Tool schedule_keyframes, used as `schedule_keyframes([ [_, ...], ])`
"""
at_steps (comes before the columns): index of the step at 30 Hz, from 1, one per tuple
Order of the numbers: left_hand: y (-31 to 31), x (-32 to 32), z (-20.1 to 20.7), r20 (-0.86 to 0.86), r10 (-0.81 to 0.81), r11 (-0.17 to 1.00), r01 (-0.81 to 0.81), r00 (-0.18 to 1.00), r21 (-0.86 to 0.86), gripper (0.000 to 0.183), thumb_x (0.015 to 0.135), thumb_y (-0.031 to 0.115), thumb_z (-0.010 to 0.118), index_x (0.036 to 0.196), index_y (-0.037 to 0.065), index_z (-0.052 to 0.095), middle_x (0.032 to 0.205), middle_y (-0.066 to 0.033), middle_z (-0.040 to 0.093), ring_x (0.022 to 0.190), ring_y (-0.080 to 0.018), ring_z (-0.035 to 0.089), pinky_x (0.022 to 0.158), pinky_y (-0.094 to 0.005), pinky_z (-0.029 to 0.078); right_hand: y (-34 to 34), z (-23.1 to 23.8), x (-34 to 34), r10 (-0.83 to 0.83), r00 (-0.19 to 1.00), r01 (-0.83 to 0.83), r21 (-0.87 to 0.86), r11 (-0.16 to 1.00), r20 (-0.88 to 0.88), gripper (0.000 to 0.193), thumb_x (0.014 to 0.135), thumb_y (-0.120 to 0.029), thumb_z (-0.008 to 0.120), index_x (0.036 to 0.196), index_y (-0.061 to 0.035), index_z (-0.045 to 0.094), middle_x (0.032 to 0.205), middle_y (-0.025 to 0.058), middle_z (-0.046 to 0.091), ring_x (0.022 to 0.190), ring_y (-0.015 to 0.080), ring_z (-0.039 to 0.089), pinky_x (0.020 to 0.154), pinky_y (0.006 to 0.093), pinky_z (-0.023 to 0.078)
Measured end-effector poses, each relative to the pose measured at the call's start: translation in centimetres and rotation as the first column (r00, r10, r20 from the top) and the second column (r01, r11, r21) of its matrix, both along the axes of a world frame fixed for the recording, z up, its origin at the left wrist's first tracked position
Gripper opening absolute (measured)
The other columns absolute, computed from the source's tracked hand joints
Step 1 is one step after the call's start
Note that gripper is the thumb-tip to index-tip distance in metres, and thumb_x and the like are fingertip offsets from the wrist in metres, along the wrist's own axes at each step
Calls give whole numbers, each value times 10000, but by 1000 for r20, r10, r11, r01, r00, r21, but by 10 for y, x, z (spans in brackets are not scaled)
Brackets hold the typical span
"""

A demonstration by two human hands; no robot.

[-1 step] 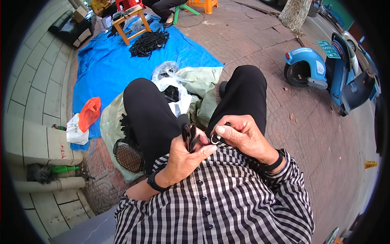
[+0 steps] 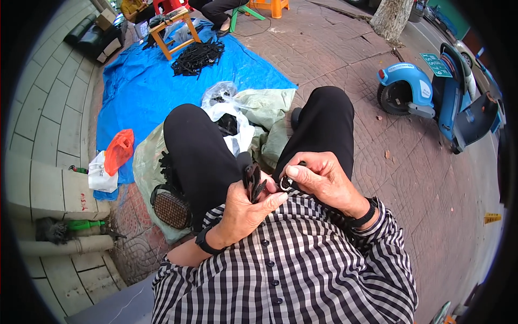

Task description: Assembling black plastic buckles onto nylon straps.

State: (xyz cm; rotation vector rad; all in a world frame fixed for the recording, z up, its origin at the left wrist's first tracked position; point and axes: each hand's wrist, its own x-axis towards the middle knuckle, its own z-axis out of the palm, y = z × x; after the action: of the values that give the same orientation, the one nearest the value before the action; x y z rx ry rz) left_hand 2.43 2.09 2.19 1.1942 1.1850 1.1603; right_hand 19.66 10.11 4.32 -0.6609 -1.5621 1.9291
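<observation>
My left hand [image 2: 240, 215] is closed around a bunch of narrow black strips [image 2: 251, 181], which stick up above the fingers. Its thumb reaches toward a small black piece with a shiny silver ring [image 2: 286, 183]. That ringed piece is pinched between the thumb and fingers of my right hand [image 2: 330, 182]. Both hands meet in front of my checked shirt, just above my lap. Between my knees lies a white plastic bag [image 2: 242, 135] with black pieces inside. Whether the ringed piece is joined to a strip, I cannot tell.
A blue tarp [image 2: 145, 81] carries a heap of black strips [image 2: 198, 56] beside a wooden stool [image 2: 175, 32]. Black pieces and a shoe sole [image 2: 171, 208] lie by my left leg. A blue scooter [image 2: 415, 89] stands right. Another person [image 2: 216, 13] sits at the back.
</observation>
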Motion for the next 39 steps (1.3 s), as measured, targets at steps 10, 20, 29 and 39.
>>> schedule_keyframes([
  [10,2,6,0,146,44,998,-35,988,-59,100,855,72,600,876,-25,614,669,-32,591,597,-76,559,534,-203,425,5,-16,-7,-63,998,63,67,996,-3,245,923,-204,519,762,-27,572,537,-68,408,487,2,323,428,195,245],
  [20,0,1,5,225,83,996,-88,971,13,91,879,43,550,918,-39,561,758,-85,635,669,-99,587,620,-208,460,4,-32,-10,85,995,-95,-319,943,-45,441,944,-413,408,858,-17,580,469,-53,352,400,26,268,370,186,190],
  [29,-6,-6,-5,190,-14,996,-2,982,88,113,882,45,547,974,-20,558,739,-68,630,632,-73,558,532,-195,401,5,-31,-14,234,953,-303,-532,791,-194,390,949,-325,436,786,5,563,490,-32,369,403,25,268,368,181,196],
  [39,-7,-5,-3,128,-75,991,60,989,117,172,909,125,511,1024,-2,531,729,-63,592,527,-28,399,482,-161,288,1,-32,-13,106,983,-169,-513,842,-150,310,953,-272,441,832,-18,571,500,-38,375,398,24,268,362,181,195],
])
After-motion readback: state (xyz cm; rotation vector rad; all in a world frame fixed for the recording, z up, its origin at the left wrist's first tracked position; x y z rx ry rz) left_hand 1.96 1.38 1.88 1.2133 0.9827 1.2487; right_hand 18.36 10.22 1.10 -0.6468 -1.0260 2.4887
